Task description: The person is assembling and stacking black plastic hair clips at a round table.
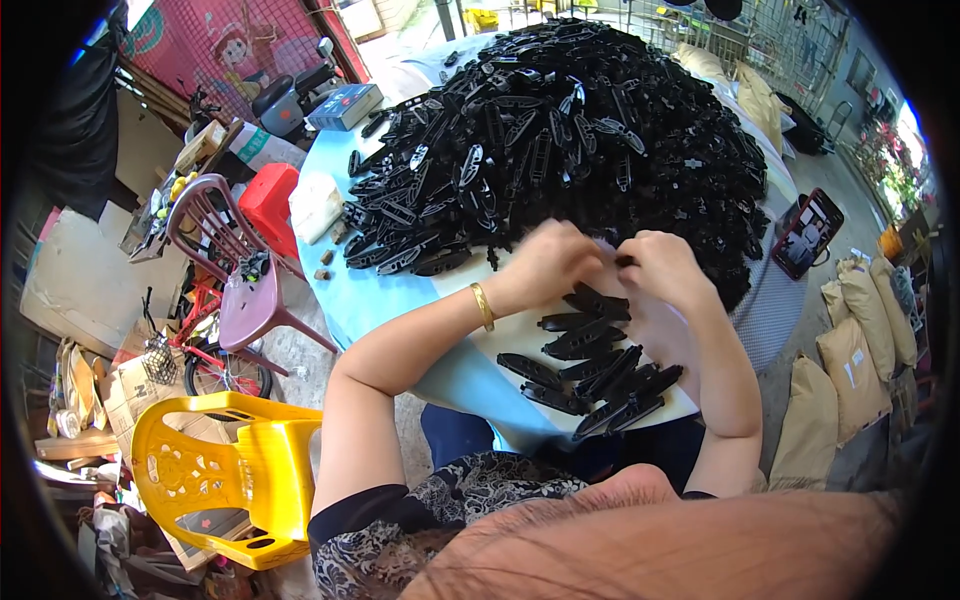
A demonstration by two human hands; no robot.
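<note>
left hand (545, 262) + right hand (660, 268): fingers pinching one small black plastic part (624, 261) together | big heap of black plastic parts (560, 130) just behind on the bench (400, 300)

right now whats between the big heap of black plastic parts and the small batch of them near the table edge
In the head view, both hands: the left hand and right hand meet there, pinching a small black part, between the big heap and the small batch on the table.

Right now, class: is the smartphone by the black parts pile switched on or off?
On. The smartphone, at the table's right edge beside the pile of black parts, shows a lit picture on its screen.
</note>
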